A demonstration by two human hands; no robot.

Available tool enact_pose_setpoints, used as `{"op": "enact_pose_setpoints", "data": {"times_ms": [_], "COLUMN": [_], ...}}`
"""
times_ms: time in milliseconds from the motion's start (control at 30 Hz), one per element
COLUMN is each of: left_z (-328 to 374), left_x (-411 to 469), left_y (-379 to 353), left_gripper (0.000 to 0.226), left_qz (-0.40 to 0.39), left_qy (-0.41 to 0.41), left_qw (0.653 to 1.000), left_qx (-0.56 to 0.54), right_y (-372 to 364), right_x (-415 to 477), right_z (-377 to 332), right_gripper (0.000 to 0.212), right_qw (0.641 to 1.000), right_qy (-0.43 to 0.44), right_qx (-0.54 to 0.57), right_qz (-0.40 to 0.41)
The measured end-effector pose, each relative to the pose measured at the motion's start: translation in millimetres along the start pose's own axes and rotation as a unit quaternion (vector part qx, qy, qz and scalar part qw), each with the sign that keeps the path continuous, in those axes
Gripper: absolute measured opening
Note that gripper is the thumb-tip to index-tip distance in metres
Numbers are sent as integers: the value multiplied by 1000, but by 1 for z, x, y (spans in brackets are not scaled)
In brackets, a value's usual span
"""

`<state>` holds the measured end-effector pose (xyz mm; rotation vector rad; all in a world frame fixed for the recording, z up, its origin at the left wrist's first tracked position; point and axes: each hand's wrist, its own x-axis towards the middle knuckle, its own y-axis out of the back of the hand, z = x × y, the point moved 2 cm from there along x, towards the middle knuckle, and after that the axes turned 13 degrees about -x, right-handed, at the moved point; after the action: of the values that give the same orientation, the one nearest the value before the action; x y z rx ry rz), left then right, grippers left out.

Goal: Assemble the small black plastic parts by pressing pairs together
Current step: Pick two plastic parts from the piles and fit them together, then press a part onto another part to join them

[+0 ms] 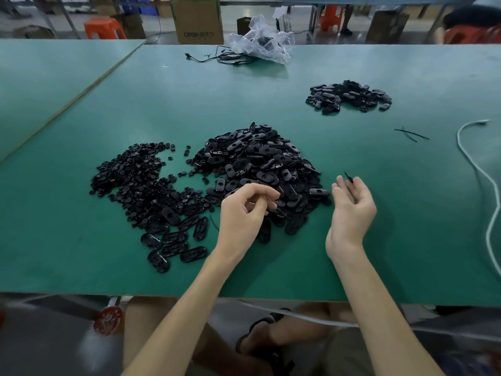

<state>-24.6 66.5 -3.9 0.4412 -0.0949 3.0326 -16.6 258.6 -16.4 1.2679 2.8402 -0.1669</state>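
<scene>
- There is one camera, worn on the person's head.
- It looks forward and down at the green table (81,240).
- The view is wide and takes in the table from side to side.
- Both arms come in from the bottom, very near the camera.
- The left hand (245,210) and right hand (352,210) are close, just below the middle.
- The big pile (257,164) sits just past the hands, in the middle.
- The small pile (349,96) is farther off, up and right.
- A box (196,20) and a red stool (104,28) are far away at the top.
- A foot (260,337) shows at the very bottom, under the table's near edge.
</scene>
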Motion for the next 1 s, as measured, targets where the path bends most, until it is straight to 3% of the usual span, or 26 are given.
{"op": "enact_pose_setpoints", "data": {"times_ms": [100, 233, 333, 433, 567, 733, 867, 1000], "left_z": [1, 3, 7, 10, 12, 15, 7, 7], "left_x": [-2, -5, -5, -2, 12, 22, 31, 34], "left_y": [-3, -5, -5, 6, 38, 78, 94, 95], "left_gripper": [33, 28, 27, 30, 35, 31, 29, 23], "left_qz": [-7, -33, -15, 1, 35, 104, 96, 88], "left_qy": [-42, -104, -120, -108, -28, -22, 87, 96], "left_qw": [998, 990, 988, 988, 984, 939, 866, 854], "left_qx": [48, 91, 93, 114, 171, 327, 482, 504], "right_y": [-1, -2, -6, -11, -15, -12, -9, -8], "right_x": [-2, -8, -13, -12, -10, -11, -12, -15], "right_z": [0, -4, -6, -4, -2, -4, -6, -7], "right_gripper": [63, 36, 27, 31, 34, 29, 27, 24], "right_qw": [999, 990, 957, 910, 867, 910, 936, 945], "right_qy": [11, 59, 138, 171, 167, 160, 158, 163], "right_qx": [-38, -125, -249, -372, -460, -373, -303, -271], "right_qz": [-22, -28, -57, -69, -91, -81, -82, -83]}}
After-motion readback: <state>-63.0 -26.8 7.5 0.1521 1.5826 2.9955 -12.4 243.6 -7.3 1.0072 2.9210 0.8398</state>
